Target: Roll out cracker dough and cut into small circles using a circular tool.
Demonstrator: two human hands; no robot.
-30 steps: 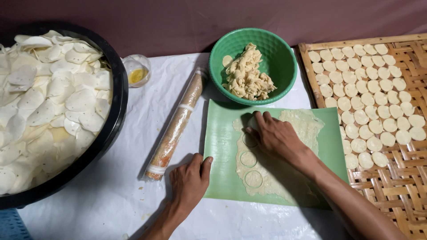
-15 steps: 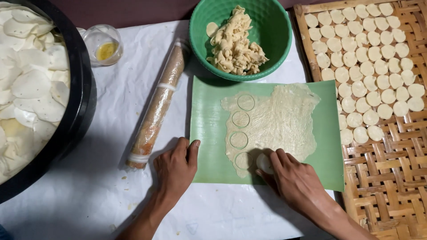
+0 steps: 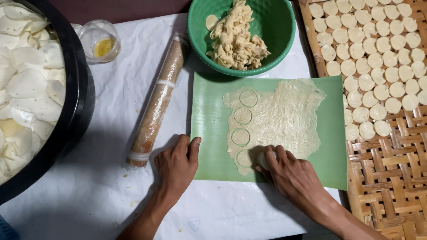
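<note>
Since 0.5 s ago the right hand (image 3: 296, 175) has barely shifted: it sits at the near edge of the dough sheet (image 3: 284, 118), just right of the lowest cut ring, w/ the left hand (image 3: 177, 165) in the same spot as before.

Largest first: black tub (image 3: 78, 102) at far left, full of pale thin rounds. Woven bamboo tray (image 3: 391, 169) at right, rows of cut dough discs (image 3: 369, 66) on its far part. White sheet (image 3: 111, 191) covers the table. Green bowl (image 3: 275, 26) at top holds dough scraps. Green mat (image 3: 209, 129) in the middle carries the rolled dough sheet, four rings pressed in a column down its left side. Wrapped rolling pin (image 3: 158, 102) lies diagonal, left of the mat. Small glass dish (image 3: 100, 42) w/ yellow oil near the tub.

Right hand is clenched round a small pale round cutter (image 3: 263, 158), mostly hidden under the fingers, pressed on the dough's near edge. Left hand lies flat, fingers loose, holding nothing, thumb touching the mat's near-left corner.
</note>
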